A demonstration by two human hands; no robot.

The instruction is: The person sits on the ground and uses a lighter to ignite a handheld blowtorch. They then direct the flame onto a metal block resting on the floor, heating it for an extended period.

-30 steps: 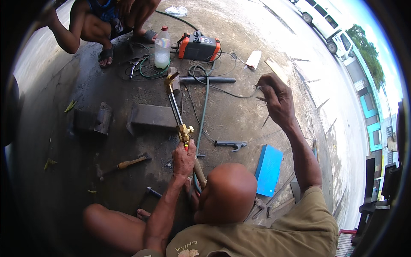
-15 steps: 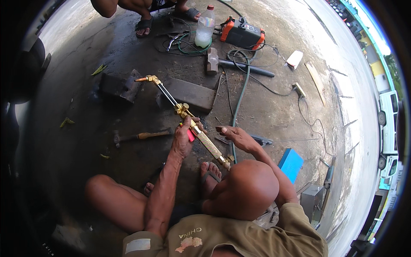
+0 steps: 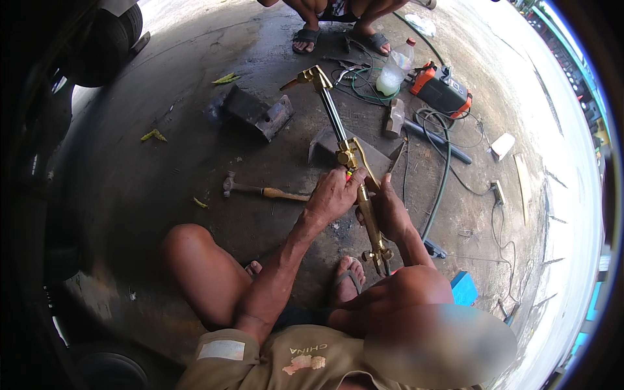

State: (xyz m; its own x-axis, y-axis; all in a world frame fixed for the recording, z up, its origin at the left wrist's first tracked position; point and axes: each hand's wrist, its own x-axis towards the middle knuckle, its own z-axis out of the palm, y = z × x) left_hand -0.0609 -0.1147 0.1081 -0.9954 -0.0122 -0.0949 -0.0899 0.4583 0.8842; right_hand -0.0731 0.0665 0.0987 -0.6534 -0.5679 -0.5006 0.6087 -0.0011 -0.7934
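Note:
A brass cutting torch (image 3: 336, 122) slants up across the middle, its bent nozzle pointing up-left and its valve end hanging near my right knee. Just below its upper valves, my left hand (image 3: 333, 195) is closed against the torch, with a small pink and yellow thing (image 3: 350, 174) showing at its fingers. What that thing is I cannot make out. My right hand (image 3: 388, 207) wraps the torch's handle, thumb up beside the lever. Past the nozzle lies a dark angled steel piece (image 3: 257, 114). A ball-peen hammer (image 3: 270, 192) rests on the floor beside my left hand.
Behind the torch are another steel piece (image 3: 322, 148) and a sledgehammer (image 3: 395, 120). A green hose (image 3: 446, 175) runs along the right. Farther back stand a plastic bottle (image 3: 394, 70) and an orange-black machine (image 3: 442, 91) with cables. Another person's feet (image 3: 305, 40) are at the top.
My right hand, open and apart before, has closed round the torch handle. The torch stands more upright. My view has shifted, so the floor things appear farther right.

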